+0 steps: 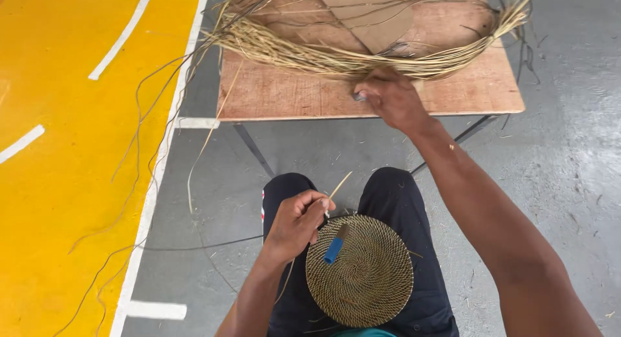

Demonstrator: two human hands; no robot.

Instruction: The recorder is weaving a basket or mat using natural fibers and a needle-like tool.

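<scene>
A round coiled woven disc [362, 275] of tan and dark fibre rests on my lap, with a blue-handled tool [334, 248] lying on its upper left. My left hand [296, 222] is closed at the disc's edge, pinching a thin straw strand [339, 184] that sticks up to the right. My right hand [388, 97] reaches out to the wooden table [278, 94] and grips the middle of a long curved bundle of dried grass [304, 55] lying across it.
A brown cardboard piece [372, 17] lies on the table behind the bundle. Thin dark strands [139, 136] trail off the table's left side over the grey floor and a yellow painted area [65, 149] with white lines. Metal table legs [252, 149] stand ahead of my knees.
</scene>
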